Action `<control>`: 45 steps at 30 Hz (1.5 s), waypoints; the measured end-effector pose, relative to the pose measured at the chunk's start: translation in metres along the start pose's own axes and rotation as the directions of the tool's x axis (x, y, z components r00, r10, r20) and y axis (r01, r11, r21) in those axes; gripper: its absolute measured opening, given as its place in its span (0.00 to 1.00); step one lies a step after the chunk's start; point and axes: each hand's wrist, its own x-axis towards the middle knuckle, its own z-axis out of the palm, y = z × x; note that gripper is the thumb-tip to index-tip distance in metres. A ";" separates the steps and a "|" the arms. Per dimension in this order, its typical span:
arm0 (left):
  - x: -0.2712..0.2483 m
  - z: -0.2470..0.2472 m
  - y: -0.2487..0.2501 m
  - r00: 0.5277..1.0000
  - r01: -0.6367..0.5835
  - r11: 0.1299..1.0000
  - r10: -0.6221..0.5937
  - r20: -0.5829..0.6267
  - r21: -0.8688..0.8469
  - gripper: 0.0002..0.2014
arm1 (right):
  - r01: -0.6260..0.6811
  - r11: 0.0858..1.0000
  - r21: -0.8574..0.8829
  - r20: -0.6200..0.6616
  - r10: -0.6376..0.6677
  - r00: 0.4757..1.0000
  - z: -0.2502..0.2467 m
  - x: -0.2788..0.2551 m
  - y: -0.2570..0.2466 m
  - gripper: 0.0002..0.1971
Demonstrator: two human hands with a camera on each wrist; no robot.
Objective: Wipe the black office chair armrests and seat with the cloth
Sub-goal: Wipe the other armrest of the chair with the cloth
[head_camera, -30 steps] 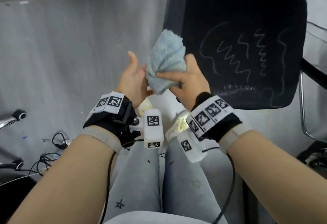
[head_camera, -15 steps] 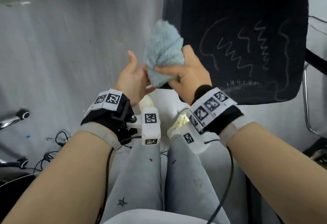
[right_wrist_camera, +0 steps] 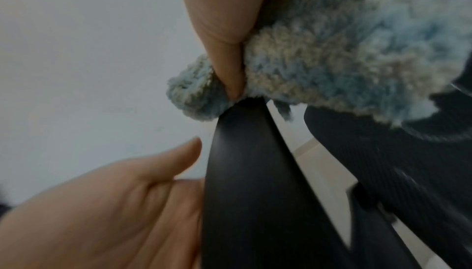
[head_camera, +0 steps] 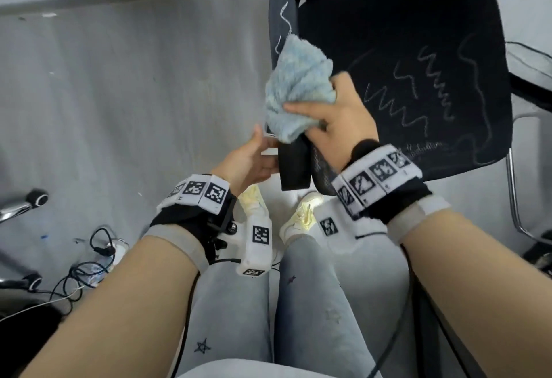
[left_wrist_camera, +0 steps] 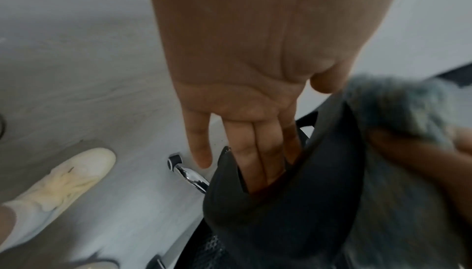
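Note:
The black office chair's seat (head_camera: pixel 403 48), marked with white scribbles, fills the upper right of the head view. Its left armrest (head_camera: pixel 294 168) runs down toward me and carries a white squiggle near the back. My right hand (head_camera: pixel 334 117) grips a bunched, fluffy blue cloth (head_camera: pixel 298 87) and holds it against the top of that armrest, with the thumb (right_wrist_camera: pixel 224 21) pinching the cloth (right_wrist_camera: pixel 332 67). My left hand (head_camera: pixel 251 159) is at the armrest's front end. Its straight fingers (left_wrist_camera: pixel 255 162) reach behind the armrest (left_wrist_camera: pixel 281 202), thumb raised beside it.
Grey floor lies all around. Tangled cables (head_camera: pixel 89 258) and a chrome chair leg with a castor (head_camera: pixel 35 198) sit at the left. A chrome frame (head_camera: pixel 513 198) and the other armrest (head_camera: pixel 531 90) are at the right. My pale shoes (head_camera: pixel 301 213) stand below the armrest.
My right hand carried the cloth up and right onto the left armrest. My left hand came off the cloth and dropped to the armrest's front end.

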 end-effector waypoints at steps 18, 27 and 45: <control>0.013 -0.004 0.039 0.980 -0.183 0.955 0.161 0.114 0.232 0.26 | -0.340 0.932 -0.127 0.086 0.352 0.932 -0.015 0.072 -0.023 0.18; 0.019 -0.004 0.045 0.981 -0.167 0.915 0.116 0.157 0.367 0.36 | -0.187 0.942 -0.280 0.223 0.253 0.941 -0.010 0.036 -0.032 0.22; 0.025 -0.022 0.061 0.974 -0.142 0.989 0.135 0.181 0.031 0.33 | -0.146 0.934 -0.325 0.308 0.250 0.918 -0.023 0.074 -0.035 0.25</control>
